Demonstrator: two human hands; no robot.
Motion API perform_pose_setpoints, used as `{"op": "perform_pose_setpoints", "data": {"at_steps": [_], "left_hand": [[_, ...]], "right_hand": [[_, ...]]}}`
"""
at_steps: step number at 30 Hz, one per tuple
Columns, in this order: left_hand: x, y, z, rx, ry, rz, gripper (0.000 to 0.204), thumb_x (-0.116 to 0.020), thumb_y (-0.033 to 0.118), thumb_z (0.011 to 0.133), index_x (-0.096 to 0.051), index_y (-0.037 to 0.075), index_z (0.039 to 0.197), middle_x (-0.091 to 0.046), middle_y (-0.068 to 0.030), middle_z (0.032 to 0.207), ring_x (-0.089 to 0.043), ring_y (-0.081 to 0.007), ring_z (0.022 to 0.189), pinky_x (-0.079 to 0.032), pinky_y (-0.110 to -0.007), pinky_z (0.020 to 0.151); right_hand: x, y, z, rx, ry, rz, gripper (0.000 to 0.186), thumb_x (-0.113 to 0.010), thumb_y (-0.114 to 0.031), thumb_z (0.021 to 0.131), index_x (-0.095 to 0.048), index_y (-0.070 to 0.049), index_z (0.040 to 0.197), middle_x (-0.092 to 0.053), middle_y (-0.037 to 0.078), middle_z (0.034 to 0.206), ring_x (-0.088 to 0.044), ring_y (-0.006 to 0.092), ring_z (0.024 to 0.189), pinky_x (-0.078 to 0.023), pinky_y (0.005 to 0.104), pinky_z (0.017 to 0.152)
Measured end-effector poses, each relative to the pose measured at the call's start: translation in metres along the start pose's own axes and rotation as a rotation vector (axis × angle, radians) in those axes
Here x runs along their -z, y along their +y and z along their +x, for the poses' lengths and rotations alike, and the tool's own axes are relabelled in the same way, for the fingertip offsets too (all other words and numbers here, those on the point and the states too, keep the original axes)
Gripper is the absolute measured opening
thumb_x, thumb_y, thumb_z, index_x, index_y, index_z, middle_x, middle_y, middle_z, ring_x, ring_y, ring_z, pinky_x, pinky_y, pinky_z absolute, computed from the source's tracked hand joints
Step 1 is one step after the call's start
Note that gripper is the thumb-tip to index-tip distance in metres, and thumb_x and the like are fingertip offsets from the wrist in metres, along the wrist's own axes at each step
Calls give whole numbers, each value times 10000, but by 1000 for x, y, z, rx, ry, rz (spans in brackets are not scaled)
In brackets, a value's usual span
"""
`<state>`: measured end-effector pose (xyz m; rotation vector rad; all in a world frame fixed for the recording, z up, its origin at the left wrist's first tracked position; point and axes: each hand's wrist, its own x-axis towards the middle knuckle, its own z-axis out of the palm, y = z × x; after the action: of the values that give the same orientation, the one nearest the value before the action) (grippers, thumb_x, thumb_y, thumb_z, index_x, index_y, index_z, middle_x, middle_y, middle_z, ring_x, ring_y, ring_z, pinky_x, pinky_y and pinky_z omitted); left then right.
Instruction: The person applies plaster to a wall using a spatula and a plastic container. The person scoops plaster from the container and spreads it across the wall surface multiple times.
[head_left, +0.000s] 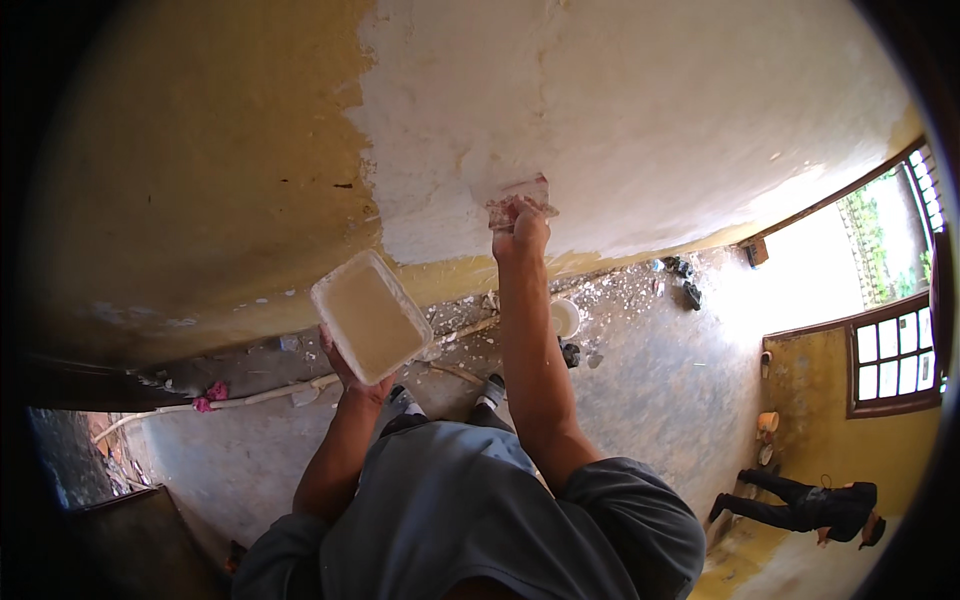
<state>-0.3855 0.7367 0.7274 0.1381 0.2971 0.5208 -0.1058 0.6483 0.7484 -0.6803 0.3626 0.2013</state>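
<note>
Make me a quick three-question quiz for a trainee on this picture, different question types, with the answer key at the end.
1. Multiple choice: what does the left-hand grip hold? a) a paint roller b) a rectangular tub c) a coil of rope
2. True or false: the flat scraper in the right-hand grip is against the yellow area of the wall.
3. Fill in: another person shows toward the ___ edge of the picture.

Key: 1. b; 2. false, it is against the whitish area; 3. right.
</note>
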Motion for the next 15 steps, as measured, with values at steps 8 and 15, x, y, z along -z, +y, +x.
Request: {"op": "perform_pose_setpoints", "data": {"at_steps": [8,15], "left_hand": [[10,2,3,-2,-7,8,621,-506,613,879,-499,211,1352,-570,2,1299,-541,-253,1197,-439,-495,1005],[14,3,6,-6,14,24,607,-481,619,893,-498,217,1349,-565,16,1296,-539,-228,1189,-428,-468,1013]], "right_hand": [[-86,-67,-51,-10,-120,32,213,-449,18,931,-487,43,1139,-505,124,1122,-523,243,1049,-459,501,980],[-139,-111,-86,83,-255,129,210,-451,23,922,-484,47,1128,-524,147,1107,-538,258,1039,-463,472,978]]}}
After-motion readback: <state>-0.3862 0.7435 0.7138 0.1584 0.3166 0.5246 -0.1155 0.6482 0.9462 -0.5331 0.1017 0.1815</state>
